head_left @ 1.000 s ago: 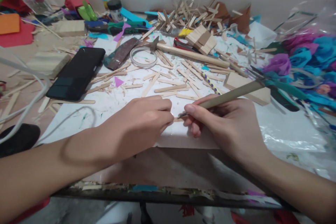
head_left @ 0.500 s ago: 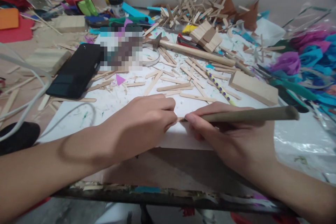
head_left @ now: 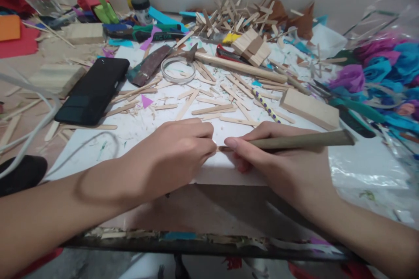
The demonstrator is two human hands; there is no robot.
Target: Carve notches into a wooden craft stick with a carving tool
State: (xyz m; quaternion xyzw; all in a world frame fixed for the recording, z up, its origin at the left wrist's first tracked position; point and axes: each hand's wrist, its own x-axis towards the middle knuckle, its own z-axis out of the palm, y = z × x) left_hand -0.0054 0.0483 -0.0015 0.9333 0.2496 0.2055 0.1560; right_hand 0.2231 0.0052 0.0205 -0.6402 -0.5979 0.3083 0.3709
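Observation:
Over the front of the white paper (head_left: pixel 94 148), my left hand (head_left: pixel 176 144) is closed in a pinch. From its fingertips pokes the tiny tan end of a wooden stick (head_left: pixel 218 148); the rest is hidden in the fingers. My right hand (head_left: pixel 278 157) grips a slim tool with a tapered wooden handle (head_left: pixel 304 139) like a pen. Its thin dark tip points left and meets the stick's end, close to my left fingertips. Loose craft sticks (head_left: pixel 214 109) lie just beyond both hands.
A hammer (head_left: pixel 242 64), a roll of clear tape (head_left: pixel 178 70), a wooden block (head_left: pixel 309 108) and green-handled pliers (head_left: pixel 356 115) lie behind. A black phone (head_left: pixel 93 91) and white cable (head_left: pixel 49 96) are at left. Crepe-paper flowers (head_left: pixel 353 76) crowd the right; craft sticks (head_left: pixel 238 13) pile up behind.
The view has shifted slightly, so things sit a little further left. The tool's tip and my right fingers are slightly nearer my left fingertips. Both hands keep their grips.

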